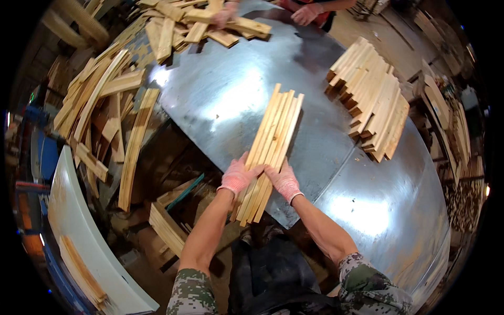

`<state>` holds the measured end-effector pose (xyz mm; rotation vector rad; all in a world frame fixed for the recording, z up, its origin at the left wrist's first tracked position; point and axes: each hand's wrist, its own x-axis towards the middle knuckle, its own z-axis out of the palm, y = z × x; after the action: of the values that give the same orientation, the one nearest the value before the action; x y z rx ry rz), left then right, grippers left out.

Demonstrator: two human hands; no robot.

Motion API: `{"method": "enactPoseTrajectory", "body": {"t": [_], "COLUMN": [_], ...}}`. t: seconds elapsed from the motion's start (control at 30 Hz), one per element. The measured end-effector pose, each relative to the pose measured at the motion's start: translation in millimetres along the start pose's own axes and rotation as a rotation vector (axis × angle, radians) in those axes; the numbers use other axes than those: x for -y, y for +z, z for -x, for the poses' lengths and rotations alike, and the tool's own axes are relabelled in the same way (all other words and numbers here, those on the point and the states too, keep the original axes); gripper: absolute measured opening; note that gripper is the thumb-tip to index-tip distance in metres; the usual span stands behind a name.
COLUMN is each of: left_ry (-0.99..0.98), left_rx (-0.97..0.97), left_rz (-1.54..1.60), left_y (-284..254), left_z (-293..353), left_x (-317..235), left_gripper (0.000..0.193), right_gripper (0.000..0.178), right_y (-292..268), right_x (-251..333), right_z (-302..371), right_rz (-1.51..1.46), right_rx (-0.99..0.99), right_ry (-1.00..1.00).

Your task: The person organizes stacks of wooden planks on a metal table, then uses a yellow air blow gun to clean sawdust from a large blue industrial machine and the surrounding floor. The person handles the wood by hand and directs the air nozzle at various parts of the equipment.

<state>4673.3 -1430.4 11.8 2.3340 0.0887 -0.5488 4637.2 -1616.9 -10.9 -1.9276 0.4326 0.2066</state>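
A bundle of several narrow wooden strips (275,131) lies side by side on the shiny metal table (210,105), its near end sticking out past the table edge toward me. My left hand (240,174), in a pinkish work glove, grips the bundle's left side. From the right side my gloved right hand (284,179) clasps it. Both thumbs rest on top of the strips and nearly meet in the middle. The fingers underneath and along the sides are partly hidden. The far ends of the strips are uneven.
Stacked boards (375,100) sit on the table at the right. Loose wood pieces (100,105) are heaped at the left. Across the table, a co-worker's gloved hand (224,16) touches a board in another pile (176,26). A pale curved panel (100,231) stands at lower left.
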Motion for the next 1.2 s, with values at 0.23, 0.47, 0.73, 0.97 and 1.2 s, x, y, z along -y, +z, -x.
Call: {"method": "enactPoseTrajectory", "body": {"t": [0.23,0.47,0.73,0.97,1.2], "left_ry": [-0.007,-0.075,-0.501,-0.618,-0.635], "left_rx": [-0.036,-0.293,-0.441,-0.309,-0.147], "left_rz": [0.033,0.267,0.587,0.614,0.794], "left_y": [-18.5,-74.0,-20.0,41.3,63.5], "left_z": [46.0,212.1,334.1,319.7,229.8], "left_x": [-24.1,28.0,179.5,311.1,389.5], "left_gripper": [0.101,0.095,0.090,0.088,0.085], "right_gripper": [0.051,0.071,0.111,0.110,0.113], "right_y": [-5.5,39.1,169.0,269.4,336.4], "right_x": [28.4,106.2,49.7,-27.8,-85.5], "right_z": [29.7,154.0,242.5,230.3,180.7], "right_rz": [-0.321,-0.193,0.394,0.599,0.675], "right_rx": [0.159,0.382,0.641,0.798,0.710], "right_ry": [0.059,-0.205,-0.291,-0.100,0.026]}}
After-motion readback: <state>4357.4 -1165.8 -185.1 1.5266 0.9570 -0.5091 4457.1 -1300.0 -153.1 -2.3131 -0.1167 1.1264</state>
